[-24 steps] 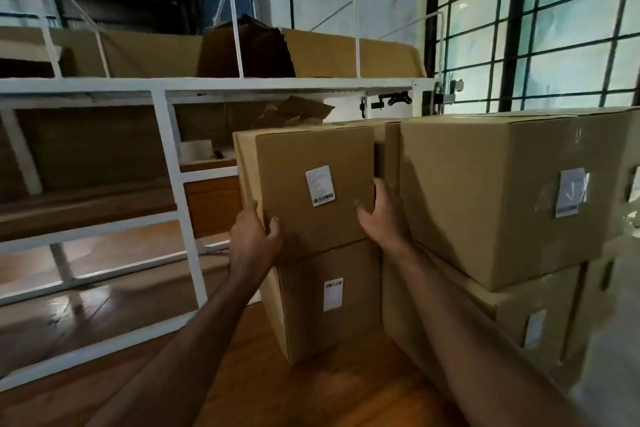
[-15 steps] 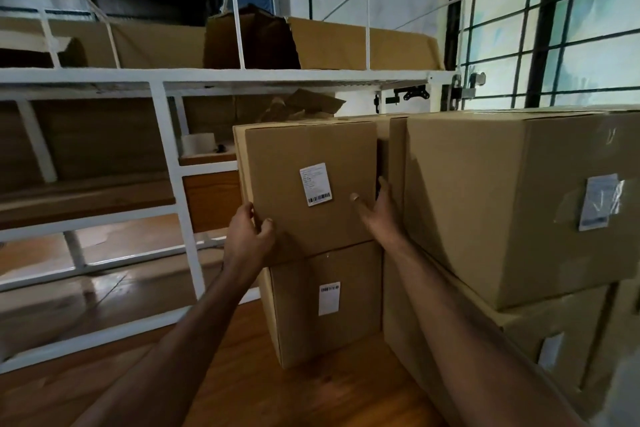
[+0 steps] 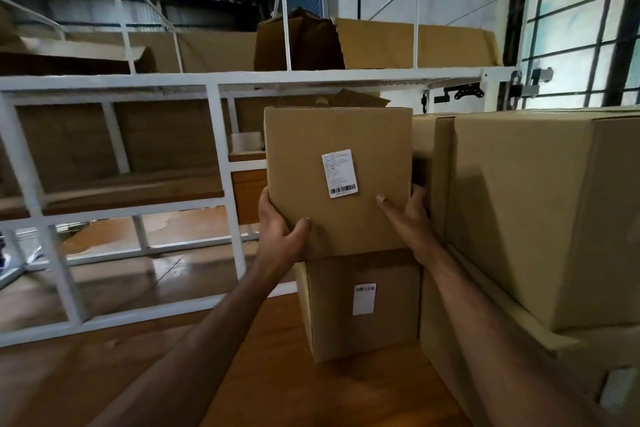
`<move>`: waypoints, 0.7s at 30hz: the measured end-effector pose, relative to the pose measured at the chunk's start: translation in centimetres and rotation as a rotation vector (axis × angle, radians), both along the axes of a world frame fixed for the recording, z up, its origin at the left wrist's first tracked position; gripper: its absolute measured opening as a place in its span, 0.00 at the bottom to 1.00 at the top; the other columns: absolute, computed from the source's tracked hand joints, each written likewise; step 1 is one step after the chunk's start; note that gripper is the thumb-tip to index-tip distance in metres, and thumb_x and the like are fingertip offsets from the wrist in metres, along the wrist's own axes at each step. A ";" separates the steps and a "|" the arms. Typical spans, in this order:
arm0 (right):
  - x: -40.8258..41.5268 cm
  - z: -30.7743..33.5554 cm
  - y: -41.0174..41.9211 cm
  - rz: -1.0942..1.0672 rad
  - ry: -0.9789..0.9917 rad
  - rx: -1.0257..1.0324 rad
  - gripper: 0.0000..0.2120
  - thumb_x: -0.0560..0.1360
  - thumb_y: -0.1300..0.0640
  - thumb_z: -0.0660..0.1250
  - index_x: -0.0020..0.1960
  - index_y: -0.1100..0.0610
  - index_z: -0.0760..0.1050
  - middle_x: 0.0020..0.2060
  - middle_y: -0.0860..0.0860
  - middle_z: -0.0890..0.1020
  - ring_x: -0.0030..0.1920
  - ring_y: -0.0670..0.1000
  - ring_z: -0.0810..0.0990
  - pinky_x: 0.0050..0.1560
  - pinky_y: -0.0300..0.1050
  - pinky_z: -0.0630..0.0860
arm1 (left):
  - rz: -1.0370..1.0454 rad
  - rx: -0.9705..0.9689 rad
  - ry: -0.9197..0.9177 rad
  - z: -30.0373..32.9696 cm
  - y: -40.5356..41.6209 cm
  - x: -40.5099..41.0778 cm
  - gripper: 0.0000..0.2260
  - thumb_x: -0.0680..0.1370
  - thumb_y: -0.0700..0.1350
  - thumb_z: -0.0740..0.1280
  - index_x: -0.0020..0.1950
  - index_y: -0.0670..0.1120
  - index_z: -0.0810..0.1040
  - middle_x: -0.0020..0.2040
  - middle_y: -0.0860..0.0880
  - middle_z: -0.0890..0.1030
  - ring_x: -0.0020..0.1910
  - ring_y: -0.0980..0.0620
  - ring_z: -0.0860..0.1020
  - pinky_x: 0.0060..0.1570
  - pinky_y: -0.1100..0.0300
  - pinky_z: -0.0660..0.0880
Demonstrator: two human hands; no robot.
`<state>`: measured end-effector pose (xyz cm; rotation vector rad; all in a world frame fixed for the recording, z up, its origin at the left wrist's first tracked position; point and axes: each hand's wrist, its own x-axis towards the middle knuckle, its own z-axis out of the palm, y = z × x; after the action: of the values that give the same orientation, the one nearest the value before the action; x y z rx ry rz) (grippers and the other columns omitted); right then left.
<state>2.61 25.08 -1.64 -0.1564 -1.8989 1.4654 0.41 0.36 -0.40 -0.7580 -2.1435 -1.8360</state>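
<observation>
Wooden surface: left hand, right hand grip closed top box.

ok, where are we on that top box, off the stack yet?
Done: grip set, left hand at its lower left corner, right hand at its lower right edge. In hand: the top box. Left: it sits above the lower box, not yet carried off.

Wood floor, glossy. Directly on it: small box w/ white label, centre. Just beside it on the R, a bigger box, bottom of the R stack. White rack stands on the floor at L. Rack's top shelf carries flat cardboard & a dark crumpled carton.
</observation>
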 end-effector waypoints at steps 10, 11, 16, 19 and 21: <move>2.6 1.7 -14.0 0.038 0.205 0.157 0.32 0.75 0.53 0.73 0.70 0.56 0.58 0.57 0.43 0.71 0.53 0.43 0.77 0.44 0.32 0.76 | 0.235 0.197 0.108 -1.7 -12.6 1.8 0.32 0.77 0.51 0.66 0.77 0.58 0.53 0.69 0.53 0.69 0.65 0.53 0.73 0.58 0.48 0.79; 2.8 1.6 -15.7 0.050 0.212 0.162 0.33 0.75 0.53 0.73 0.72 0.55 0.57 0.58 0.41 0.71 0.54 0.43 0.77 0.44 0.32 0.76 | 0.282 0.200 0.140 -1.9 -14.2 2.1 0.31 0.77 0.52 0.65 0.77 0.57 0.54 0.68 0.53 0.69 0.63 0.56 0.74 0.56 0.51 0.80; 4.3 0.7 -24.3 0.125 0.214 0.120 0.41 0.72 0.39 0.70 0.77 0.43 0.51 0.70 0.44 0.68 0.64 0.46 0.74 0.52 0.45 0.80 | 0.417 0.205 0.211 -2.4 -22.4 3.3 0.28 0.77 0.54 0.63 0.74 0.53 0.59 0.64 0.54 0.73 0.59 0.62 0.76 0.49 0.61 0.78; 4.9 -1.1 -28.0 0.133 0.168 0.144 0.43 0.69 0.30 0.69 0.77 0.40 0.55 0.70 0.47 0.70 0.65 0.50 0.75 0.58 0.58 0.79 | 0.468 0.191 0.223 -3.4 -26.8 4.4 0.26 0.76 0.51 0.63 0.73 0.49 0.62 0.60 0.53 0.75 0.55 0.58 0.78 0.45 0.67 0.77; 5.3 -2.4 -30.1 0.147 0.130 0.155 0.43 0.67 0.29 0.70 0.76 0.40 0.59 0.68 0.46 0.71 0.64 0.47 0.75 0.59 0.56 0.80 | 0.489 0.160 0.192 -4.2 -29.4 5.0 0.23 0.75 0.50 0.63 0.69 0.49 0.65 0.56 0.53 0.77 0.50 0.61 0.78 0.41 0.66 0.77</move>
<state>7.88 -4.98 -4.09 0.1493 -1.9412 1.3804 5.39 -29.00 -4.61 -0.3185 -1.8278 -1.5779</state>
